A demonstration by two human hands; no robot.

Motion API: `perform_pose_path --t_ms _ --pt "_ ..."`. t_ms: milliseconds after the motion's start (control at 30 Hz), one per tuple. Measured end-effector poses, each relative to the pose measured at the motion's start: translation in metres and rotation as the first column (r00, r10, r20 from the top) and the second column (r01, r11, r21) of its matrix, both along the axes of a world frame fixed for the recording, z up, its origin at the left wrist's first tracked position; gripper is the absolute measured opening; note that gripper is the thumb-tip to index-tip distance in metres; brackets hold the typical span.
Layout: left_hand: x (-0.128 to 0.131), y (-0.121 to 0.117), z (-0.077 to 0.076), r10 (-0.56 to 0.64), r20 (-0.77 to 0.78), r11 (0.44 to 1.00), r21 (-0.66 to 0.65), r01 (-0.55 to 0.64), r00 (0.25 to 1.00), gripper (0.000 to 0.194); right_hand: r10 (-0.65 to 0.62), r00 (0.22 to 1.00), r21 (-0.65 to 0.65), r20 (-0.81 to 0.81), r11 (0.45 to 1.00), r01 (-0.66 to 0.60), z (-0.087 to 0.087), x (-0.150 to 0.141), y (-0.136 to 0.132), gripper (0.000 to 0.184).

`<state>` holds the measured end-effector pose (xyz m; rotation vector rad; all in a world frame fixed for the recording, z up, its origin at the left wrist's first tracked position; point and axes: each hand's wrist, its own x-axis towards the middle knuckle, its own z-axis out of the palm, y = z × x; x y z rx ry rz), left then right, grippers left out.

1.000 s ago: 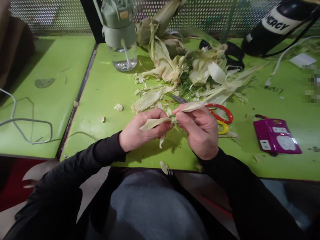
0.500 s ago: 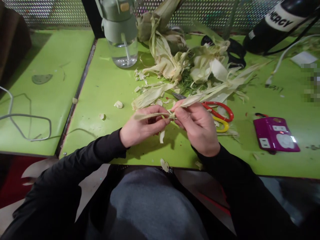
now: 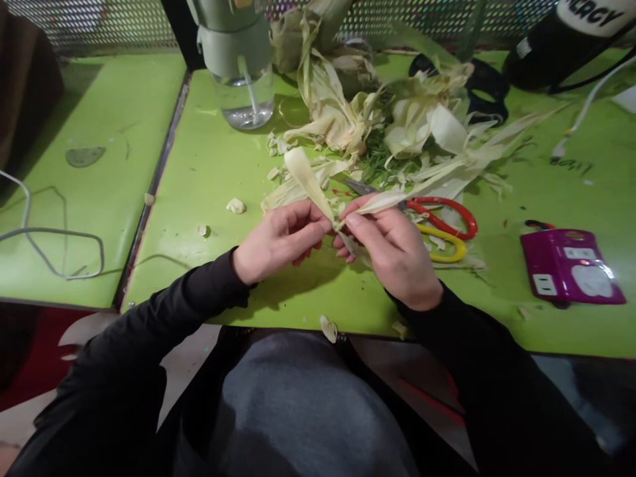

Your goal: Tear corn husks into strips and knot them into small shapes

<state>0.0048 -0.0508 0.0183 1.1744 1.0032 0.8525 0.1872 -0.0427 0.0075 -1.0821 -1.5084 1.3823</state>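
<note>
Pale strips of corn husk (image 3: 304,177) meet in a small knot-like bunch between my two hands, just above the green table. My left hand (image 3: 284,240) pinches the bunch from the left, with one strip sticking up past the fingertips. From the other side my right hand (image 3: 390,248) grips it between thumb and fingers, and a long husk strip extends from there to the upper right. Scissors (image 3: 454,218) with one red and one yellow handle lie behind my right hand, their blades partly hidden.
A heap of dry corn husks (image 3: 342,112) lies at the back beside a water bottle (image 3: 243,73). A purple power socket (image 3: 571,268) is at the right, near a black bottle (image 3: 561,50). Husk scraps (image 3: 236,205) dot the green table (image 3: 199,165); a cable (image 3: 50,232) lies left.
The strip at my left hand has swung from lying leftward to standing upward. A strip end that hung below the bunch now sits by my right fingers. The view has shifted slightly.
</note>
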Motion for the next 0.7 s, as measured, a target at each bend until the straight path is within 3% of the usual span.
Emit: perform_pose_path --t_ms 267,467,567,700 --pt "0.0008 -0.0007 -0.0021 -0.016 0.050 1.000 0.008 0.015 0.999 0.025 -0.009 1.000 0.044 -0.010 0.999 0.010 -0.0013 -0.0018 -0.0036 0.018" --pt "0.0025 -0.0017 -0.0040 0.002 0.032 0.995 0.104 -0.005 0.999 0.021 0.059 0.997 0.054 -0.038 0.997 -0.057 -0.0050 -0.0007 0.0014 0.019" --pt "0.0035 -0.0029 -0.0051 0.008 -0.046 0.990 0.142 -0.002 0.999 0.030 0.068 0.997 0.033 -0.043 0.997 -0.067 -0.0031 0.0004 0.0022 0.017" --pt "0.0015 -0.0017 -0.0087 0.055 -0.045 0.975 0.216 -0.044 0.998 0.026 0.050 0.998 0.004 0.039 0.999 -0.051 0.0040 0.0036 0.0009 0.023"
